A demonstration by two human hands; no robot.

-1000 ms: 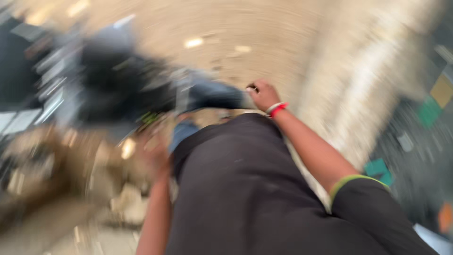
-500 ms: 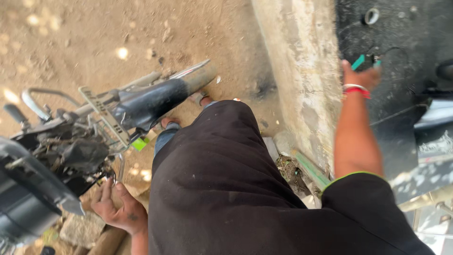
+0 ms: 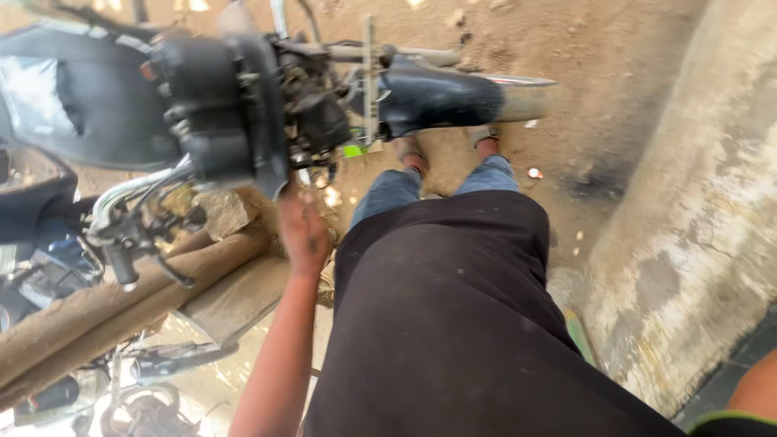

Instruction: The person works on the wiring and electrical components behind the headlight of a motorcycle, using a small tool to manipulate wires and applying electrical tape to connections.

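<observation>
A stripped motorcycle stands across the top of the view, with a black seat (image 3: 89, 97), a dark engine block (image 3: 312, 109) and a black and chrome exhaust pipe (image 3: 453, 93). My left hand (image 3: 303, 231) reaches up to the underside of the engine; its fingertips are hidden against the dark parts, so I cannot see a grip. Only my right upper arm (image 3: 757, 396) shows at the bottom right corner, and that hand is out of frame. My black shirt fills the lower middle, and my sandalled feet (image 3: 413, 154) stand on dirt below the exhaust.
A rough concrete wall (image 3: 688, 235) runs down the right side. Brown planks (image 3: 121, 291) and a stone (image 3: 222, 210) lie under the bike at left. Another bike's handlebar (image 3: 121, 235) and parts sit at lower left. A green strip (image 3: 579, 336) lies by the wall's base.
The view swung left to the motorcycle. My right hand, which held a green-handled tool at the right, has left the frame. My left hand rose from the planks to the engine.
</observation>
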